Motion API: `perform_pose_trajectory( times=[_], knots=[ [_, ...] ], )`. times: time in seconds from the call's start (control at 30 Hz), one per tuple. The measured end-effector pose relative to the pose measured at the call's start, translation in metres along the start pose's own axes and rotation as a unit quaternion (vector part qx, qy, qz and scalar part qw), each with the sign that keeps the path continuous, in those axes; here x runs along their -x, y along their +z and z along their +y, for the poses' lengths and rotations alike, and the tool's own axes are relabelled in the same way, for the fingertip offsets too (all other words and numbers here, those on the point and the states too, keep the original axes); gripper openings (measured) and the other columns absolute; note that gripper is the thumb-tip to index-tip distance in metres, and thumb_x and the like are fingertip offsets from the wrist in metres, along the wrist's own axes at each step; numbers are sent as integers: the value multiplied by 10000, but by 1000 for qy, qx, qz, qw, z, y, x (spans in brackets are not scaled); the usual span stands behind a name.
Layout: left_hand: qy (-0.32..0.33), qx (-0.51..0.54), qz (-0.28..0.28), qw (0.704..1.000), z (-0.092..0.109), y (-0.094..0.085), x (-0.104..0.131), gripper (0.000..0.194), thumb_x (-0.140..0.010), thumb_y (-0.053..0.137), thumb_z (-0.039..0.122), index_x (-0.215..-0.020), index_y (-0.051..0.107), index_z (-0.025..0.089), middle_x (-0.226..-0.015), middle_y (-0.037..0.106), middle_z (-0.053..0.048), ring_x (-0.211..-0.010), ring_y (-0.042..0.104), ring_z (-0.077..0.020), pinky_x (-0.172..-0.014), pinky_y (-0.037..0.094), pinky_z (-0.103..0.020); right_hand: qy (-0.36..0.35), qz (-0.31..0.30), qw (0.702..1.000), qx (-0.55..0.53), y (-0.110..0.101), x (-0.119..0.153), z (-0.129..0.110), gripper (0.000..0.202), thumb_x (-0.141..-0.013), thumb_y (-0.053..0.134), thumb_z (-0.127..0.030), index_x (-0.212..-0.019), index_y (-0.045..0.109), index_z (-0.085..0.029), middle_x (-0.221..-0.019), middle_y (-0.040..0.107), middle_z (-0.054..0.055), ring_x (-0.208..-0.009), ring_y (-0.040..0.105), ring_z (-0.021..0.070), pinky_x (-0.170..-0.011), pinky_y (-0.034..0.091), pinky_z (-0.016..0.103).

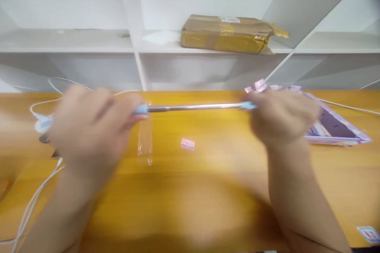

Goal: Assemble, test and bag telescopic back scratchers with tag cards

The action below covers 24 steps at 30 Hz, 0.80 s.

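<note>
My left hand [92, 122] and my right hand [282, 114] are both closed around the ends of a thin metal telescopic rod [192, 106] with light-blue end pieces. It is held level above the wooden table, stretched between the two fists. Both hands are smeared by motion, and the parts of the rod inside them are hidden. Below the rod lies a small pink-and-white card or sticker [188, 144]. A clear plastic strip [145, 142] lies on the table beside my left hand. Behind my right hand sits a purple open box [338, 139], partly covered by it.
A torn brown cardboard parcel [225, 33] rests on the white shelf [160, 47] behind the table. White cables [35, 193] and a white plug or adapter [43, 123] lie at the left. Another small card [369, 234] is at the near right corner.
</note>
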State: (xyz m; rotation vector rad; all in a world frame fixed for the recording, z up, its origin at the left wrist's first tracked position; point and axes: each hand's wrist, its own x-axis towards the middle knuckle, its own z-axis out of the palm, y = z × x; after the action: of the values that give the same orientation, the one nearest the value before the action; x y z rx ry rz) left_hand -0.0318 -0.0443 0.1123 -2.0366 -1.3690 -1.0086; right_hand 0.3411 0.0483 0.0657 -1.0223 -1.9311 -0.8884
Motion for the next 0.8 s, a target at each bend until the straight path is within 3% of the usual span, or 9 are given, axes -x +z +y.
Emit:
perform_pose_trajectory(
  times=[0.07, 0.13, 0.2, 0.3, 0.4, 0.53, 0.6, 0.67, 0.8],
  knots=[
    [59, -46, 0, 997, 23, 22, 2, 127, -1023, 639, 358, -1011, 705, 251, -737, 548, -35, -700, 473, -214, -612, 299, -348, -79, -20, 996, -35, 9, -5, -53, 228, -1056, 477, -225, -1044, 701, -264, -623, 483, 0, -573, 306, 144, -597, 229, 315],
    [40, -38, -38, 998, 33, 43, 5, 199, -1061, 556, 385, -1012, 700, 256, -724, 563, -33, -697, 492, -217, -614, 326, -355, -58, -75, 995, -27, 13, -8, -86, 283, -1074, 429, -203, -1058, 703, -273, -631, 525, 6, -547, 310, 140, -566, 222, 310],
    [20, -6, -114, 993, 31, 61, 8, 277, -1086, 482, 423, -1036, 692, 250, -801, 635, -49, -764, 552, -232, -650, 377, -358, -46, -144, 988, -30, 15, -9, -95, 324, -1093, 388, -217, -1031, 702, -269, -643, 557, 13, -530, 318, 138, -546, 201, 310],
    [-38, 66, -261, 962, 18, 77, 14, 325, -1095, 420, 454, -1102, 648, 222, -988, 702, -90, -902, 630, -267, -699, 438, -363, -41, -237, 969, -52, 23, -8, -79, 355, -1118, 394, -329, -932, 682, -240, -654, 585, 17, -510, 337, 132, -540, 156, 316],
    [-91, 174, -432, 880, 9, 85, 23, 280, -1076, 413, 415, -1155, 602, 225, -996, 715, -89, -821, 669, -244, -671, 462, -344, 2, -305, 946, -113, 35, 0, -58, 406, -1108, 427, -499, -940, 671, -221, -755, 665, 37, -559, 472, 138, -553, 181, 302],
    [-117, 349, -591, 718, 14, 94, 33, 272, -1058, 402, 401, -1144, 608, 246, -869, 717, -28, -652, 672, -171, -636, 504, -300, 158, -325, 892, -271, 51, 31, -55, 399, -1045, 540, -586, -1237, 631, -249, -857, 710, 32, -675, 603, 177, -625, 338, 280],
    [-126, 439, -613, 645, 25, 102, 40, 278, -1037, 456, 394, -1249, 578, 263, -853, 723, 1, -630, 684, -149, -680, 553, -299, 267, -303, 829, -388, 55, 55, -69, 527, -1000, 594, -611, -1377, 539, -245, -900, 695, 27, -655, 582, 168, -650, 411, 292],
    [-147, 486, -603, 615, 43, 110, 52, 290, -1008, 504, 380, -1264, 555, 254, -802, 722, 18, -610, 687, -144, -692, 575, -301, 382, -265, 712, -525, 51, 77, -91, 621, -976, 596, -649, -1421, 467, -235, -933, 674, 31, -655, 580, 162, -650, 465, 304],
    [-167, 473, -549, 669, 83, 112, 77, 168, -987, 474, 325, -1016, 617, 242, -768, 715, 7, -628, 682, -143, -627, 537, -279, 452, -315, 431, -715, 24, 106, -140, 654, -947, 606, -705, -1389, 456, -247, -909, 667, 22, -688, 665, 185, -668, 547, 343]
  ],
)
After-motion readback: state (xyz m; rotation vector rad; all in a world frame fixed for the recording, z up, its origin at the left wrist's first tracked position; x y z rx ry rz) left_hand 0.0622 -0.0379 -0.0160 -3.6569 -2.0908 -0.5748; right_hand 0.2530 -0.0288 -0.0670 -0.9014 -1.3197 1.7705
